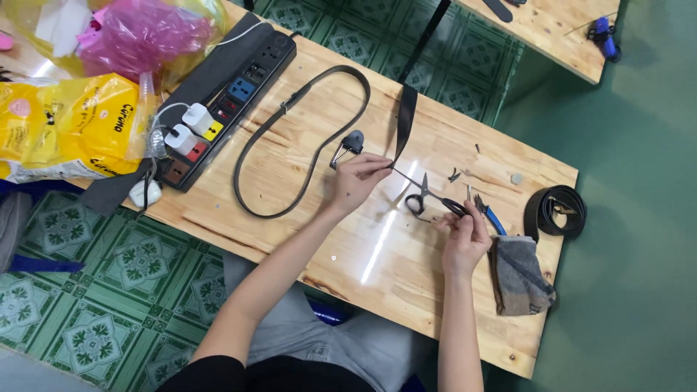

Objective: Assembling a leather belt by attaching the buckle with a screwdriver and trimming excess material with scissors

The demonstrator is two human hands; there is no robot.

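Observation:
A long black strap loops across the wooden table, with a metal clasp near its end. My left hand pinches the strap's end, which stands up folded at the fingertips. My right hand grips the black handles of a pair of scissors. The open blades point left, toward the strap end by my left fingers.
A black power strip with white plugs lies at the left, beside yellow and pink plastic bags. A coiled black strap, a grey cloth and blue-handled pliers sit at the right. Small black offcuts lie near the far edge.

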